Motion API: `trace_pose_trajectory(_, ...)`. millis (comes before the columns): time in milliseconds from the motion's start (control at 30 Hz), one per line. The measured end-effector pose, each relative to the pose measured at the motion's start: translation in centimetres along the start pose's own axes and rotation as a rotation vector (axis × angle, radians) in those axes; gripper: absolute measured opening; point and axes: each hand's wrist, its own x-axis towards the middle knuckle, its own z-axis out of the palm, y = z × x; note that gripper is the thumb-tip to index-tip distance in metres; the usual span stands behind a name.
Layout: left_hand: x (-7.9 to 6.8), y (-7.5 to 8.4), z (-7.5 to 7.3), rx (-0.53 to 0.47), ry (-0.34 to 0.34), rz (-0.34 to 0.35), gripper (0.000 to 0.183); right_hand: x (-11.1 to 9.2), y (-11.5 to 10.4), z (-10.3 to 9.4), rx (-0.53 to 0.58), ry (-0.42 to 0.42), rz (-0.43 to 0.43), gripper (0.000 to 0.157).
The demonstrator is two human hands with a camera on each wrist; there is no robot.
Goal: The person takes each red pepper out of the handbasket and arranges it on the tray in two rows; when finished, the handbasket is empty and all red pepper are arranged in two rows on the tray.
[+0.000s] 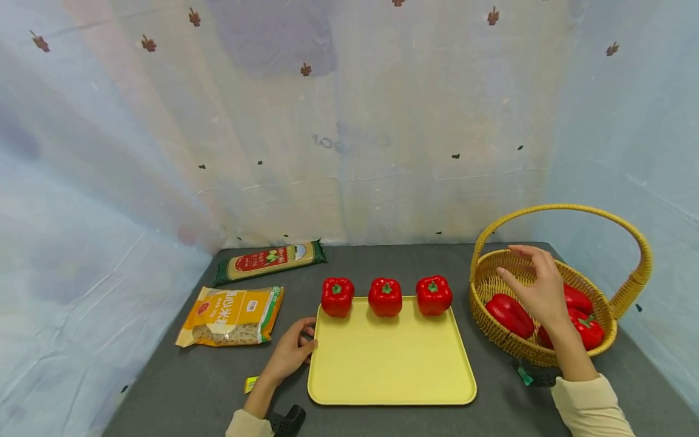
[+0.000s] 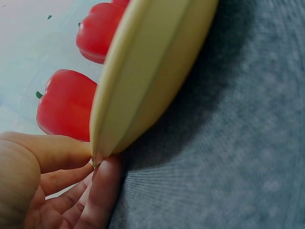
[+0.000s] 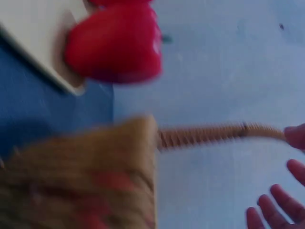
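My left hand point(image 1: 292, 352) pinches the left rim of a yellow rectangular tray point(image 1: 393, 370), thumb on top and fingers beneath in the left wrist view. Along the tray's far edge stand three red bell peppers in a row: a left one point(image 1: 337, 298), a middle one point(image 1: 385, 298) and a right one point(image 1: 434, 296). To the right, my right hand point(image 1: 537, 288) hovers over a wicker basket point(image 1: 491, 337), fingers spread and holding nothing. Several red peppers lie in that basket, one point(image 1: 510, 315) on its left side; my wrist partly hides the others.
The basket's tall hoop handle point(image 1: 568, 207) arches beyond my right hand. An orange bag of pasta point(image 1: 235, 315) lies left of the tray, with a long green-and-red packet point(image 1: 270, 261) behind it. A small yellow object point(image 1: 251, 384) sits by my left wrist.
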Motion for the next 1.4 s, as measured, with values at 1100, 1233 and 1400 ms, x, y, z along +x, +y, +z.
trace_pose_trajectory(1100,1.6,-4.6,0.5,-0.014,-0.005,0.006,0.044,1.6,9.3,-6.6,-0.173,-0.426,0.449,0.062)
trace_pose_trajectory(1233,1.2,-3.2,0.4,0.004,-0.001,-0.003,0.043,1.5,9.9,-6.6,-0.196,-0.469,0.483,0.066)
trace_pose_trajectory(1400,1.4,-3.8,0.5,-0.004,-0.003,0.005,0.043,1.6,10.5,-6.6,-0.206,-0.567,0.557,0.075)
